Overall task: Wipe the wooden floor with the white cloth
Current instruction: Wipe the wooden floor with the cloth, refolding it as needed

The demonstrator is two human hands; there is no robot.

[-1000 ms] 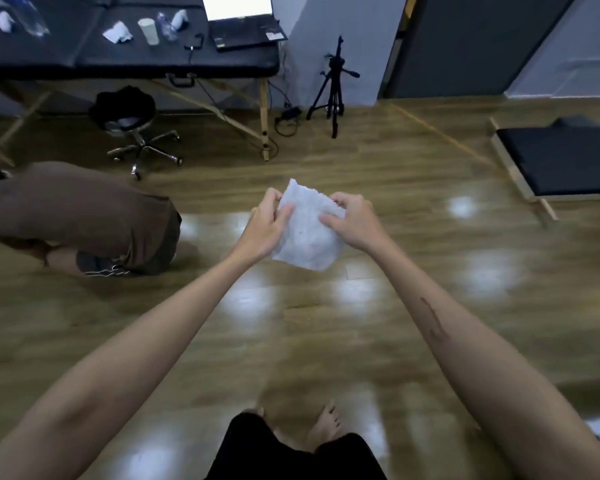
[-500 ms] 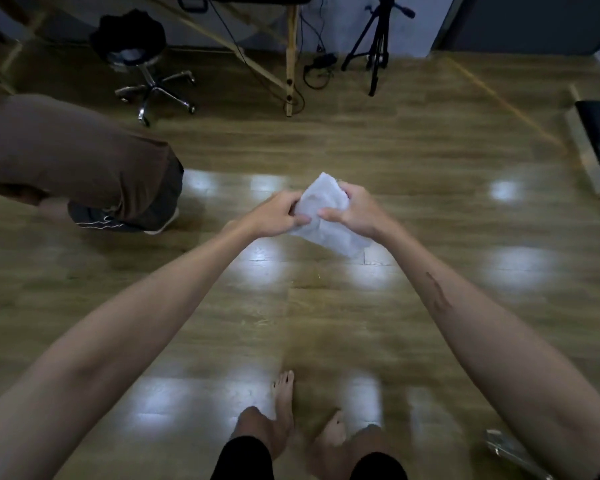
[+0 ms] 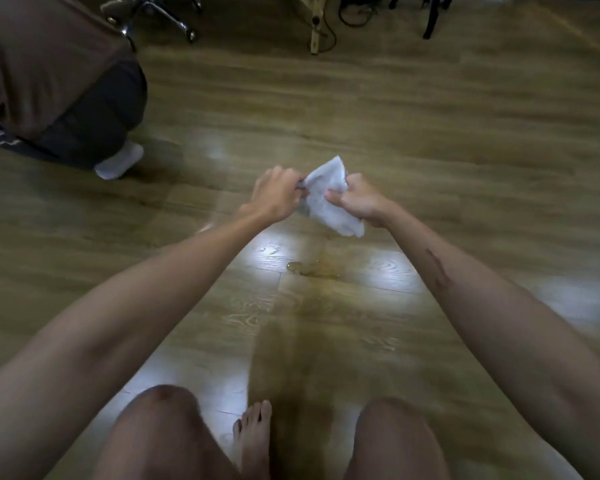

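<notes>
**Camera drops toward the floor as the cloth gets bunched**

The view has tilted down and come lower: the table top, laptop and black mat seen a second ago are gone, and only the stool base point(image 3: 153, 12), table leg point(image 3: 315, 32) and tripod foot point(image 3: 430, 19) remain at 12 o'clock. Bare knees point(image 3: 160, 431) now fill the 6 o'clock edge. The white cloth point(image 3: 329, 202), earlier spread open, is crumpled between the left hand point(image 3: 274, 199) and right hand point(image 3: 359, 202). A small puddle point(image 3: 312, 268) now shows on the wooden floor point(image 3: 430, 140). The crouching person point(image 3: 49, 74) looms larger at 10 o'clock.
</notes>
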